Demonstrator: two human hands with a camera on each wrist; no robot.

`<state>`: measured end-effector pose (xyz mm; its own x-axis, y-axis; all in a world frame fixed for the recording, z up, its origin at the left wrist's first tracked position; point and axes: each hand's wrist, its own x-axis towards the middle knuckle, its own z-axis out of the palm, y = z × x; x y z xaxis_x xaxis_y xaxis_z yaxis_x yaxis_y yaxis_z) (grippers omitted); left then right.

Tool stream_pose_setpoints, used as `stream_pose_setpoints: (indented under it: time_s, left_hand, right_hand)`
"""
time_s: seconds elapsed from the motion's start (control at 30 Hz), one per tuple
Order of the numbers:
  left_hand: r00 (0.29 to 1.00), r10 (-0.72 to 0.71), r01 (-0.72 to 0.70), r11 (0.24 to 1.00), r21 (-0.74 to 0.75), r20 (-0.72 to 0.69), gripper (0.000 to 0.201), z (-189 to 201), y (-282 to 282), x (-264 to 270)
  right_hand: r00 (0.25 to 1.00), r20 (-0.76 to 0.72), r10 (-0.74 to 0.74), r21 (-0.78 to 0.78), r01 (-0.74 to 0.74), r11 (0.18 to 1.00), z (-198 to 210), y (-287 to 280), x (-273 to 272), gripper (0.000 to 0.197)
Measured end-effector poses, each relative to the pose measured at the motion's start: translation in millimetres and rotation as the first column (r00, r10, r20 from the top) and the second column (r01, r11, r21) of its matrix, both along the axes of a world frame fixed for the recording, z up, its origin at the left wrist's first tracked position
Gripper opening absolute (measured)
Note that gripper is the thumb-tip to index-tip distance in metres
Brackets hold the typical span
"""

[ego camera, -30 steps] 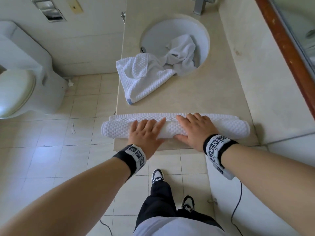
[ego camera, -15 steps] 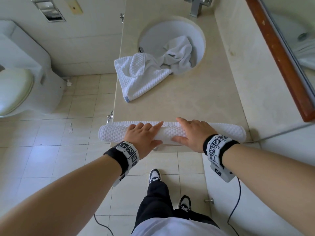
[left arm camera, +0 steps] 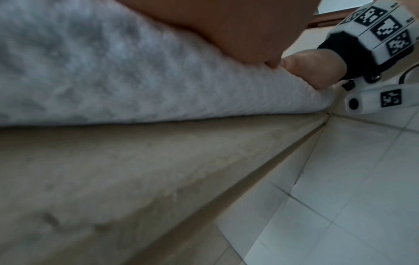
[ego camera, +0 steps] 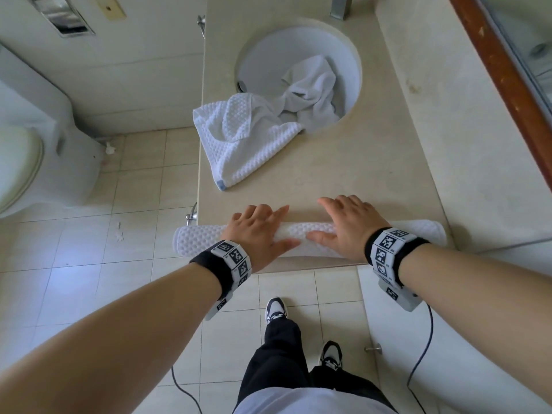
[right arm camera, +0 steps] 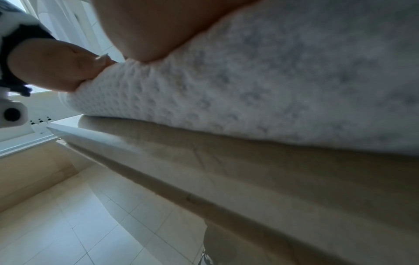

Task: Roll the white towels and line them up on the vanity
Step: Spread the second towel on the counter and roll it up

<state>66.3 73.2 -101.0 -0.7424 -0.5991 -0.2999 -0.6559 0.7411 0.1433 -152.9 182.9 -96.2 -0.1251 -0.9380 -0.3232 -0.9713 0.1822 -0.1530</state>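
Observation:
A white waffle towel rolled into a long cylinder (ego camera: 198, 239) lies along the near edge of the beige vanity top (ego camera: 343, 171), its left end sticking out past the counter's side. My left hand (ego camera: 257, 227) and right hand (ego camera: 348, 224) lie flat on top of the roll, fingers straight and pointing away from me, thumbs nearly meeting in the middle. Both wrist views are filled by the roll (left arm camera: 136, 80) (right arm camera: 283, 93) sitting above the counter's front edge. A second, unrolled waffle towel (ego camera: 242, 144) is draped half on the counter, half in the sink. A smoother crumpled towel (ego camera: 310, 91) lies in the basin.
The round sink (ego camera: 257, 49) sits at the far end, with a faucet base (ego camera: 340, 7) behind it. A backsplash ledge (ego camera: 448, 130) and a wood-framed mirror (ego camera: 501, 64) run along the right. A toilet (ego camera: 35, 150) stands at the left on the tiled floor. My feet are below the counter.
The flat strip of towel beyond the roll is gone and the roll now sits at the counter's near edge. Both hands stayed on top of it.

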Motion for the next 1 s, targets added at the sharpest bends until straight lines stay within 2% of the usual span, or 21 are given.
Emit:
stream_pose_setpoints:
  time_s: [0.13,0.23,0.33,0.43,0.57,0.67,0.83,0.93,1.0]
  left_hand:
    - [1.0,-0.006,0.006,0.999,0.035,0.003,0.086,2.5,-9.1,-3.8]
    - [1.0,-0.017,0.016,0.998,0.059,0.019,0.085,2.6,-15.1,-7.7]
    - [0.999,-0.031,0.03,0.998,0.046,0.015,0.086,3.0,-17.9,-8.7]
    - [0.999,-0.048,0.048,0.998,0.037,0.013,0.087,4.4,-18.2,-6.8]
    - [0.995,-0.1,0.1,0.995,0.026,0.027,0.086,6.6,-16.8,-2.0]
    - [0.983,-0.173,0.174,0.985,-0.015,0.059,0.097,7.0,-16.9,3.7]
    - [0.96,-0.259,0.27,0.957,-0.103,0.108,0.106,9.7,-13.8,12.6]
    - [0.958,-0.255,0.275,0.947,-0.165,0.132,0.099,14.3,-6.8,23.0]
    - [0.963,-0.23,0.249,0.959,-0.136,0.141,0.089,17.3,-4.9,28.4]
  right_hand:
    - [0.999,0.032,-0.027,0.023,0.026,0.999,0.3,-7.2,-3.1,0.092]
    - [0.995,0.094,-0.046,0.101,0.036,0.994,4.0,-8.6,-5.3,0.094]
    - [0.986,0.155,-0.063,0.232,0.026,0.972,14.6,-6.0,-12.6,0.109]
    - [0.993,0.103,-0.055,0.285,0.024,0.958,25.9,0.8,-23.7,0.12]
    - [0.998,0.024,-0.054,0.259,0.046,0.965,27.7,16.2,-27.5,0.114]
    - [0.997,0.044,-0.064,0.229,0.053,0.972,24.8,27.1,-23.6,0.105]
    - [1.0,0.02,-0.016,0.182,0.012,0.983,24.0,41.5,-20.4,0.106]
    - [0.996,0.089,-0.025,0.195,0.007,0.981,28.1,39.9,-20.9,0.106]
    - [0.99,0.137,-0.038,0.223,0.006,0.975,30.4,37.9,-21.1,0.105]
